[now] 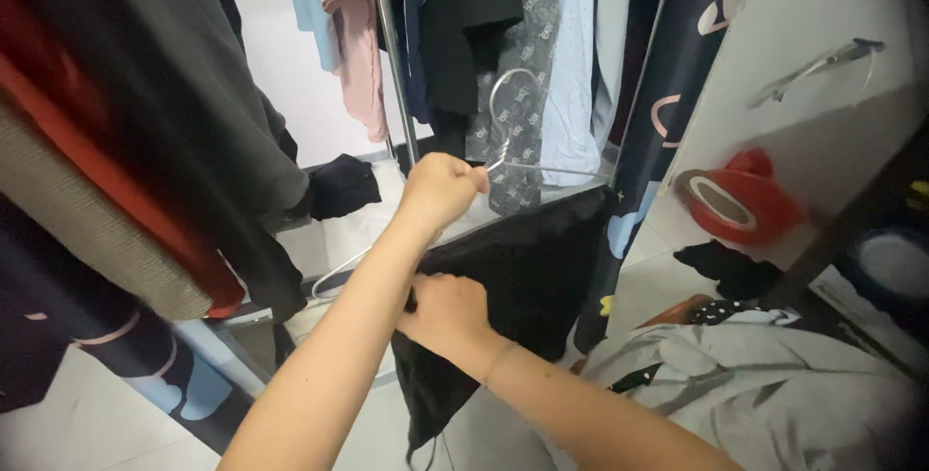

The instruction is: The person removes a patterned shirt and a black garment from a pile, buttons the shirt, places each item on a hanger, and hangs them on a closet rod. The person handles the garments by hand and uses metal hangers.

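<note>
My left hand point(440, 190) is closed around the neck of a silver wire hanger point(508, 93), just below its hook. A black garment point(527, 268) hangs over that hanger and droops toward the floor. My right hand point(447, 311) sits lower and pinches the garment's left edge. One wire arm of the hanger sticks out to the lower left; the other runs right above the cloth.
A metal rack pole point(392, 55) stands behind with pink point(353, 35), dark and patterned clothes hanging. Dark and red clothes point(126, 161) crowd the left. A grey garment heap point(774, 384) lies lower right, beside a red round object point(740, 205) and a white panel with a metal handle point(823, 64).
</note>
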